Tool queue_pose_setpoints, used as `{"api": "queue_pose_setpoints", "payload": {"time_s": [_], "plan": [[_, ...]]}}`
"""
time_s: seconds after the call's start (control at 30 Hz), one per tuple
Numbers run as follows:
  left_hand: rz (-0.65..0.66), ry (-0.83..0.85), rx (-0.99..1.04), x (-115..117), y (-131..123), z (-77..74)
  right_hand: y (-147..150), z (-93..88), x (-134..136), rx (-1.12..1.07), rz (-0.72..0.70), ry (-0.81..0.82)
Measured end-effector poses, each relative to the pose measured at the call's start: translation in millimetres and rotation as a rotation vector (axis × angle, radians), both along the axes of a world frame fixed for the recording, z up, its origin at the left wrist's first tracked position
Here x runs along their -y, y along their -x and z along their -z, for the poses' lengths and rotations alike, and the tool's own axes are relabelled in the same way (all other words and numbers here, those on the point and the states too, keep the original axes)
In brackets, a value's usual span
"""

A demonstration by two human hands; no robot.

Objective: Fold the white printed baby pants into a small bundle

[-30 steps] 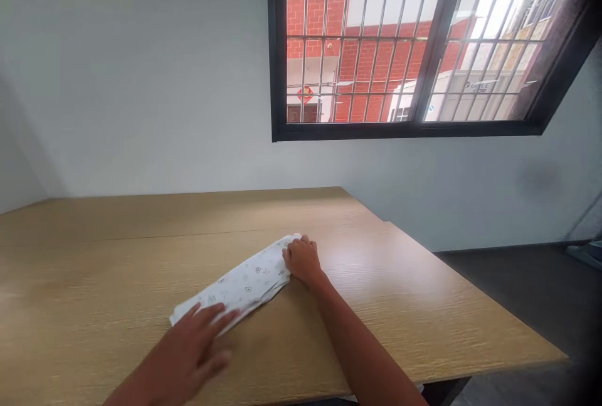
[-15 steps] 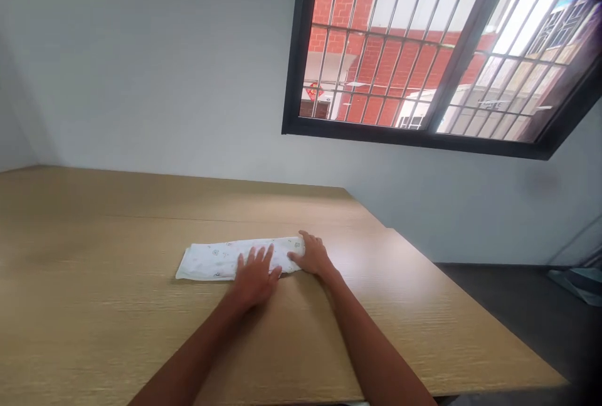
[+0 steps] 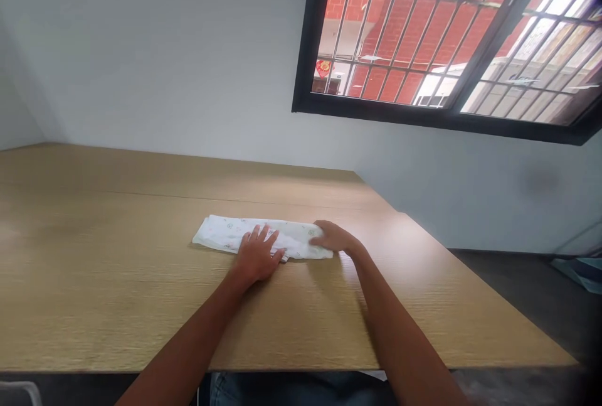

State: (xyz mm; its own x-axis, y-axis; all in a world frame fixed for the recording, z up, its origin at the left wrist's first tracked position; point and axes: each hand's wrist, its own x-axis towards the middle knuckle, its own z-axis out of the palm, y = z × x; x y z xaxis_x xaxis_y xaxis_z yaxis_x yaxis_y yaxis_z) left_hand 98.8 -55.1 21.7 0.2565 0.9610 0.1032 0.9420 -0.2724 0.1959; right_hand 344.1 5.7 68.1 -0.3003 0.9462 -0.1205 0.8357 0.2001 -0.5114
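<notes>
Head view shows the left hand (image 3: 258, 256) laid on a white cloth (image 3: 219, 230) with small printed figures, its fingers fanned apart and its thumb pointing out toward the right hand; the cloth lies as a long folded strip on the wooden table (image 3: 117, 293), one end reaching out to the left of the left hand, the other running to the right hand (image 3: 335, 236); that hand bends over the right end, thumb and fingers apart and touching the fabric, though I cannot tell whether they pinch it; a near corner of the strip shows just below the right hand; beyond both hands a thin seam (image 3: 188, 197) crosses the tabletop, and past it rises a pale wall (image 3: 164, 48); above and to the right of the right hand is a dark-framed window (image 3: 376, 113) with metal bars; nearer than both hands, below the table edge, dark-blue clothing (image 3: 301, 388) shows between the forearms.
</notes>
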Motion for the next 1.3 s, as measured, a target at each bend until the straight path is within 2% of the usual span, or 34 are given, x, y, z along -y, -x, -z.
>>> {"api": "queue_pose_setpoints", "payload": {"time_s": [0.1, 0.27, 0.37, 0.43, 0.53, 0.63, 0.73, 0.83, 0.9, 1.0, 1.07, 1.13, 1.23, 1.3], "plan": [[0.011, 0.035, 0.017, -1.5, 0.3, 1.3, -11.5, -9.0, 4.7, -0.238, -0.051, 0.079], [0.050, 0.096, 0.071, -1.7, 0.8, -3.2, -20.7, -13.5, 11.4, -0.664, 0.001, 0.315], [0.140, 0.194, 0.217, 2.0, -0.5, -12.3, -19.5, -14.1, 11.3, -0.938, 0.066, 0.339], [0.238, 0.317, 0.471, 4.2, -2.6, -19.0, -15.2, -15.3, 10.0, -1.070, 0.139, 0.274], [0.312, 0.554, 1.043, 4.2, -8.6, -24.6, -1.9, -18.2, 9.2, -1.290, 0.174, 0.197], [0.298, 0.744, 1.505, -0.4, -14.6, -23.4, 19.5, -18.5, 12.8, -1.499, 0.102, 0.199], [0.254, 0.877, 1.738, -6.2, -13.6, -23.0, 44.7, -14.6, 22.1, -1.603, -0.007, 0.230], [0.138, 0.911, 1.940, -9.7, -3.4, -30.6, 65.9, -9.9, 34.7, -1.586, -0.151, 0.331], [0.047, 0.857, 2.049, -11.0, 6.8, -38.7, 74.4, -7.2, 41.6, -1.513, -0.237, 0.371], [0.007, 0.733, 2.140, -14.0, 24.2, -47.0, 78.1, -1.2, 44.9, -1.375, -0.292, 0.345], [0.007, 0.664, 2.138, -18.3, 36.4, -46.9, 77.4, 5.7, 41.9, -1.241, -0.296, 0.289], [-0.058, 0.603, 2.018, -24.5, 48.8, -42.1, 76.7, 14.0, 36.7, -1.061, -0.305, 0.194], [-0.250, 0.419, 1.661, -34.7, 65.8, -29.0, 78.3, 24.0, 30.2, -0.809, -0.308, 0.054], [-0.281, 0.288, 1.456, -39.9, 74.3, -19.4, 79.9, 26.8, 28.3, -0.737, -0.288, 0.003]]}}
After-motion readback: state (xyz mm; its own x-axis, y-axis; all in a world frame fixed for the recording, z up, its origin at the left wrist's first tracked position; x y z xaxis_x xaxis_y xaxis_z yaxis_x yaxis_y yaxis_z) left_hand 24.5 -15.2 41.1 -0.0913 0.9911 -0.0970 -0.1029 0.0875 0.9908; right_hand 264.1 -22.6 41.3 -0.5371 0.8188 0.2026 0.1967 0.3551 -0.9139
